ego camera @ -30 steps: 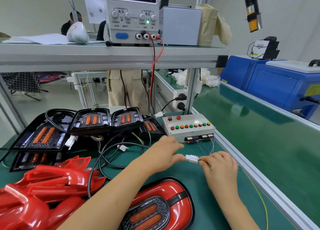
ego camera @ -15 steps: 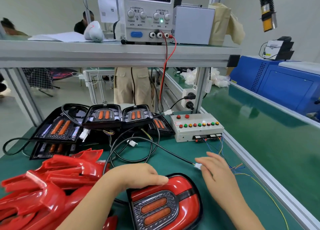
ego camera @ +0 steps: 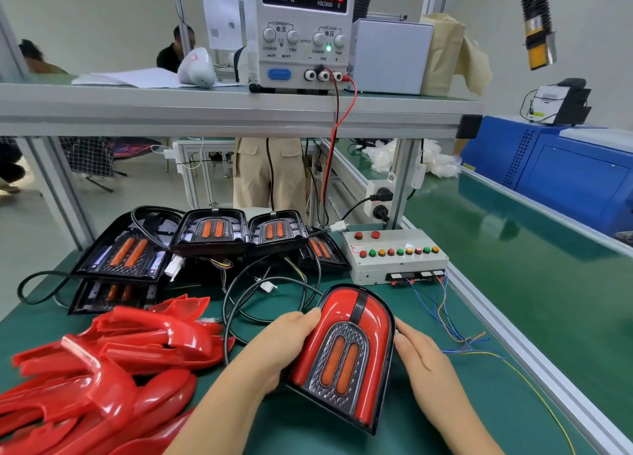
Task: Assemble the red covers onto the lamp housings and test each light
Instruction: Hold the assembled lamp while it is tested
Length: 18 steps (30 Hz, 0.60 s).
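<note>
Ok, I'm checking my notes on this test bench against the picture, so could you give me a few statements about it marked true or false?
1. The left hand and the right hand both touch the red-covered lamp. True.
2. The power supply shows 12.00 volts. True.
3. Its current display shows 2.500. False: it reads 0.000.
4. The loose red covers are piled to the right of the lamp. False: they lie on its left.
5. The button box sits on the upper shelf. False: it stands on the green table, behind the lamp.
</note>
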{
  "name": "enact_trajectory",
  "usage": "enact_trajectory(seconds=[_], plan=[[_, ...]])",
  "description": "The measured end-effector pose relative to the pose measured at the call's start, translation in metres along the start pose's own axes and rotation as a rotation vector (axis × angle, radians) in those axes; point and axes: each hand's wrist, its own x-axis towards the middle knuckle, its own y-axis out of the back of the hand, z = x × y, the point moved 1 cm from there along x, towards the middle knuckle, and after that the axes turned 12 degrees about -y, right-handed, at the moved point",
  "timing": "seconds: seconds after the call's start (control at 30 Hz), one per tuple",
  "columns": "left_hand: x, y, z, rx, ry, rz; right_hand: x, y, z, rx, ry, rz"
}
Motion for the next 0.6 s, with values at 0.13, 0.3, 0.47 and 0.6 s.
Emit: enact_trajectory(seconds=[0.13, 0.3, 0.47, 0.6], plan=[[-0.006, -0.007, -0.013, -0.098, 0.016, 0.035, 0.001, -0.005, -0.001, -0.054, 0.002, -0.054], [-0.011, -0.013, -0.027, -0.263, 0.052, 0.112, 0.022, 0.005, -0.004, -0.15, -0.065, -0.052], [-0.008, -0.026, -0.027, -0.52, 0.091, 0.248, 0.093, 0.028, -0.033, -0.369, 0.03, 0.148], [-0.007, -0.032, -0.027, -0.579, 0.09, 0.249, 0.144, 0.017, -0.042, -0.794, 0.091, 0.191]])
